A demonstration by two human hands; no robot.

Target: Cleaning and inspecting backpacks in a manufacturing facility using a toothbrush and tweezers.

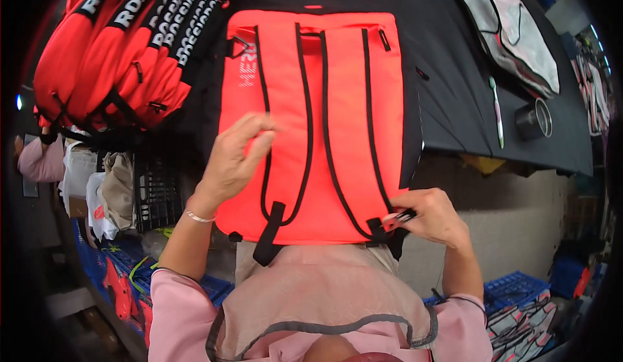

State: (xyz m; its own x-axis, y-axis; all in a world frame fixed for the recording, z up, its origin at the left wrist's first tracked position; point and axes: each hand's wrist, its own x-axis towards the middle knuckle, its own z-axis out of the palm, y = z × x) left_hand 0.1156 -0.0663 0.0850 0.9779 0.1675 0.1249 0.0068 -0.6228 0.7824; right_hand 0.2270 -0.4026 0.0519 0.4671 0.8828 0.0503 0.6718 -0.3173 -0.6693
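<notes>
In the head view, going left to right, we see a stack of red bags [110, 70] with black bands filling the upper left of the frame, and a black crate [156, 193] below it. Our left hand [237, 154] is left of centre, over the red backpack [315, 135], with its fingers curled and a narrow gap to the thumb. The backpack lies at the centre of the frame, shoulder straps up, on a black-covered table [454, 115]. Our right hand [431, 216], right of centre, pinches a small black item [406, 217] at the backpack's lower right corner; we cannot tell what it is. Further right are a slim white stick [497, 112], a pale grey bag [519, 44] in the upper right and a metal cup [533, 120] below it
</notes>
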